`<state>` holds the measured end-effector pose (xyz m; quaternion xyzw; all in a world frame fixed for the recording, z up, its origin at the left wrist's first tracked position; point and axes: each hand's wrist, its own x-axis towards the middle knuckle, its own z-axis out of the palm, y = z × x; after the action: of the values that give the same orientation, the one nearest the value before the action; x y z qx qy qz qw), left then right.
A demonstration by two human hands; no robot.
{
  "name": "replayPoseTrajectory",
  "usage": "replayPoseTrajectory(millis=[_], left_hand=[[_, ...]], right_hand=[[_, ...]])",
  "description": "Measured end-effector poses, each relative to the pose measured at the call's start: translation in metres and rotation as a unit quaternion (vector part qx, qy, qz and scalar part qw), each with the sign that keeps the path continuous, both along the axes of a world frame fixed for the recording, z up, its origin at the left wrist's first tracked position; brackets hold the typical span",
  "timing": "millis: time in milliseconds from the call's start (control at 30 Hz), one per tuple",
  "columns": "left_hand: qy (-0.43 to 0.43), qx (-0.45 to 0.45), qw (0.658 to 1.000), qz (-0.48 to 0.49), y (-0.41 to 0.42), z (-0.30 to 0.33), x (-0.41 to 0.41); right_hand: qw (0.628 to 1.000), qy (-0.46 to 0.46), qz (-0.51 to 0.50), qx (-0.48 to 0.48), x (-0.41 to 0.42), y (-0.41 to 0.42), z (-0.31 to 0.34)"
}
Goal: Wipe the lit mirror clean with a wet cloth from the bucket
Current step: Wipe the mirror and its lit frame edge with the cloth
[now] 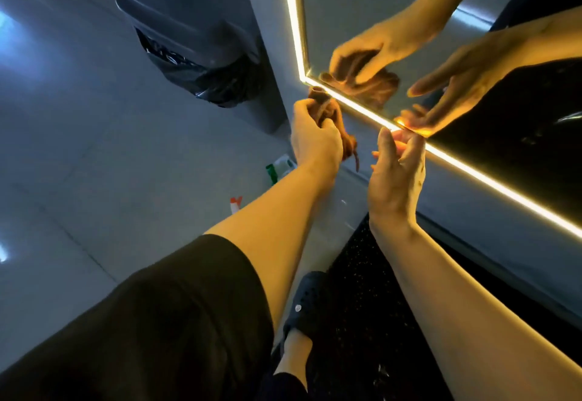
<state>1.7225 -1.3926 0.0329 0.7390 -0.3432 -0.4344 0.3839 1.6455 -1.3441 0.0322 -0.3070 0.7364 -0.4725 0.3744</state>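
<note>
A grey tiled floor (78, 148) ran beneath the wall-hung lit mirror (362, 7), whose glowing corner sat just above both hands. The left hand (315, 139) gripped a bunched brown cloth (327, 111) against that corner; the right hand (396, 174) hung beside it with relaxed fingers, holding nothing. Spreading the cloth flat would probably wipe better than a wad. A lined bin (195, 38) stood beyond the left hand, and spray bottles (280, 167) lay below it; no bucket showed.
</note>
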Motion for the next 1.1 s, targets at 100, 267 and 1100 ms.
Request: replayPoseTrajectory(millis=[100,267,1100], left_hand=[[-0.037,-0.030,0.998,0.028,-0.019,-0.002,0.013],[-0.062,0.011,0.994,-0.094,0.006,-0.003,0.014],[-0.073,-0.126,0.987,-0.074,-0.004,0.057,0.045]], right_hand=[[1.000,0.010,0.009,-0.003,0.002,-0.002,-0.002],[0.992,0.066,0.106,0.001,0.014,-0.011,0.001],[0.966,0.135,0.202,-0.084,0.037,-0.038,0.061]])
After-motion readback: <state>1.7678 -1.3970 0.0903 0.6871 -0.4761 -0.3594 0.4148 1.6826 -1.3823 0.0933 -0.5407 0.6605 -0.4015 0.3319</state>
